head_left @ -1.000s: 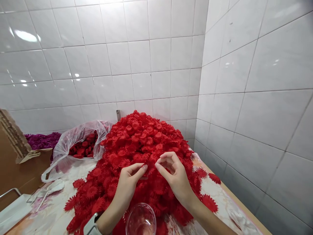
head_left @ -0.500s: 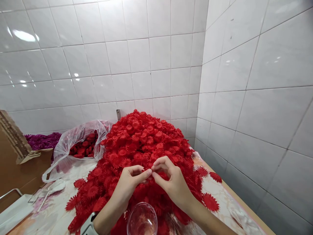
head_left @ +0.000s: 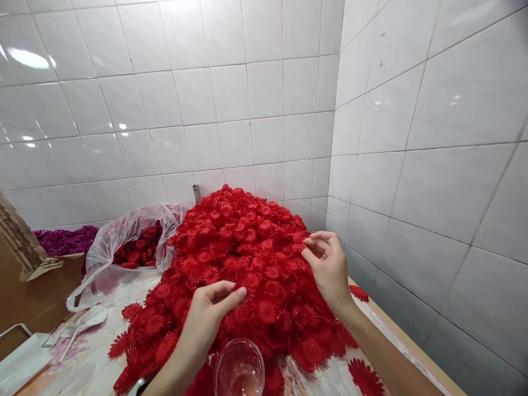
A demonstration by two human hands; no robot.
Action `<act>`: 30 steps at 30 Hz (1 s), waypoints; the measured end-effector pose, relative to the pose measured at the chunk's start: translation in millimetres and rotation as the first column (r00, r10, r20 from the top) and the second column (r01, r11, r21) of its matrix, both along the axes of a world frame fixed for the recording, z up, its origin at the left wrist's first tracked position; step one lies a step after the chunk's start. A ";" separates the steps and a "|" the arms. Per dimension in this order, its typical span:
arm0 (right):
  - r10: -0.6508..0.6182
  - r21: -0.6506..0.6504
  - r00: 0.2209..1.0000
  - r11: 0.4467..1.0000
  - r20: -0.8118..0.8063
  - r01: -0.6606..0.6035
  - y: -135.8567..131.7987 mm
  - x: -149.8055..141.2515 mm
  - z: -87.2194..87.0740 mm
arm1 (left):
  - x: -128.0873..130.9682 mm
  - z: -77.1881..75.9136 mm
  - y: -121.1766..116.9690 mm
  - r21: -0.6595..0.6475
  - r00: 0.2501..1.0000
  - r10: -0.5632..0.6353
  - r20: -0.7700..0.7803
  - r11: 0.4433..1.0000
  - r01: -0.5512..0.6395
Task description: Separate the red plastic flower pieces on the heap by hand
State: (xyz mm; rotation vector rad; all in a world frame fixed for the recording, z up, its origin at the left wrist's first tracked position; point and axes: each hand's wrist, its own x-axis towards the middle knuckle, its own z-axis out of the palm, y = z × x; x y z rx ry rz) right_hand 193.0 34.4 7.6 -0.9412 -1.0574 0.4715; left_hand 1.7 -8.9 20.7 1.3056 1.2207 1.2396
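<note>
A large heap of red flower-shaped pieces (head_left: pixel 243 242) with fringed edges lies in front of me. Over the lower left of the heap is my left hand (head_left: pixel 210 308), thumb and forefinger brought close together; whatever is between them is too small to make out. My right hand (head_left: pixel 328 267) is higher, at the heap's right side, its fingers curled and the thumb near the fingertips, which are close to the red pieces. I cannot see clearly what it pinches. A clear round plastic cup (head_left: pixel 239 368) stands below and between my hands.
Left of the heap, a clear plastic bag (head_left: pixel 103 247) holds darker red pieces. Behind it are purple pieces (head_left: pixel 66 239) and a cardboard box (head_left: pixel 49 291). Loose red pieces lie on the patterned cloth (head_left: pixel 99 335). White tiled walls (head_left: pixel 231 93) close off the back and right.
My hands were together over the heap with fingertips touching. Now they are apart: the right hand has moved up and right, while the left has shifted slightly left.
</note>
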 end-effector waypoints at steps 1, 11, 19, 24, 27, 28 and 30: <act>0.021 -0.009 1.000 1.000 0.020 -0.021 3.0 2.0 -0.4 | -4.8 -1.0 0.0 -0.019 1.000 0.026 0.016 0.999 -0.026; 0.101 0.237 0.823 0.932 0.559 -0.275 -28.8 -43.3 -7.6 | -5.4 4.2 1.8 -0.056 0.997 -0.009 0.081 0.998 0.013; 0.419 -0.002 0.820 0.891 0.390 -0.454 -33.6 -43.8 -6.9 | 1.3 2.6 7.1 0.002 1.000 -0.020 -0.003 1.000 0.020; 0.614 -0.134 0.767 0.789 0.187 -0.599 -32.5 -40.9 -4.3 | -0.2 -2.7 8.3 -0.039 0.993 -0.090 0.071 0.995 0.093; 0.570 -0.125 0.783 0.821 0.249 -0.558 -33.9 -41.6 -5.3 | -0.5 -6.0 8.1 -0.043 0.983 -0.152 0.107 0.987 0.157; 0.543 -0.113 0.789 0.837 0.287 -0.535 -34.7 -42.1 -5.5 | -0.5 -7.1 8.0 -0.044 0.979 -0.160 0.124 0.985 0.167; 0.476 -0.075 0.805 0.872 0.354 -0.483 -35.9 -42.9 -5.8 | -0.6 -9.0 7.8 -0.057 0.975 -0.150 0.166 0.985 0.162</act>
